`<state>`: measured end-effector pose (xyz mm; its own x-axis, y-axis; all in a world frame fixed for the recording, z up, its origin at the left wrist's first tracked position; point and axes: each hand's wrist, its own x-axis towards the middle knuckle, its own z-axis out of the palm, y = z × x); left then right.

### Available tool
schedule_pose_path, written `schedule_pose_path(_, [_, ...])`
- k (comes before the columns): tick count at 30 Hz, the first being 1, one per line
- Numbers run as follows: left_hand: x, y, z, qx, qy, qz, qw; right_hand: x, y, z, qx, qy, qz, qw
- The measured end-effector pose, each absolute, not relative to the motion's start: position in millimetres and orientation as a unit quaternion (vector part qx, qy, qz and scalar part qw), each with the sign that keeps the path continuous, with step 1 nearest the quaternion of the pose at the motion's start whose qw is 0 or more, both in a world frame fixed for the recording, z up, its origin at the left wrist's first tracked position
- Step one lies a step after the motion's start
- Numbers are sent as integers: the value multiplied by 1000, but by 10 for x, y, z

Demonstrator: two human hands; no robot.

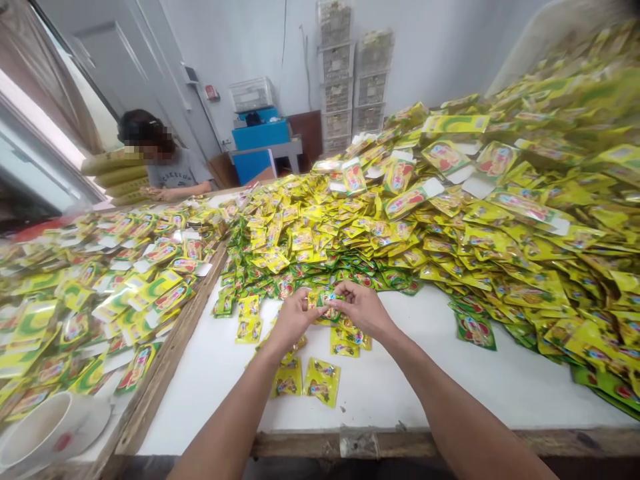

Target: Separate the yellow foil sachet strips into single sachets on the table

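Observation:
Close to the edge of the sachet pile, my left hand (pixel 294 319) pinches a small yellow sachet (pixel 313 299) between thumb and fingers. My right hand (pixel 364 308), almost touching the left one, is closed on a small green sachet (pixel 331 297). Both sachets meet between my fingertips, and my fingers partly cover them. Below my hands, several yellow sachets (pixel 323 382) lie flat on the white tabletop (pixel 385 393). Beside my left hand is another little group of yellow sachets (pixel 249 320). Under my right hand lie more yellow sachets (pixel 345 343).
A big heap of yellow sachets (pixel 500 247) covers the back and right, with green sachets (pixel 475 330) along its edge. Left of a wooden divider (pixel 175 340) lie filled packs (pixel 145 300) and a white cup (pixel 50 430). A co-worker (pixel 175 167) sits beyond. Crates (pixel 336 80) stand behind.

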<state>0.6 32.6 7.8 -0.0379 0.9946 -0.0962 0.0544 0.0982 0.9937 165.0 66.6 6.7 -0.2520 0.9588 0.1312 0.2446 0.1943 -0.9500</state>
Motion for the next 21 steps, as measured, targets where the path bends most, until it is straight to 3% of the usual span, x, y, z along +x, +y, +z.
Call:
schedule_pose_path(7, [187, 334, 111, 338, 494, 559, 573, 1650, 696, 75, -467, -511, 564, 449])
schedule_pose_path(11, [275, 394, 188, 351, 507, 577, 535, 1614, 706, 30, -485, -545, 489, 478])
schedule_pose_path(16, [326, 532, 232, 405, 520, 541, 522, 1672, 747, 21, -492, -541, 447, 516])
schedule_pose_path(21, [317, 748, 267, 476, 536, 484, 502, 1707, 719, 144, -448, -471, 577, 495])
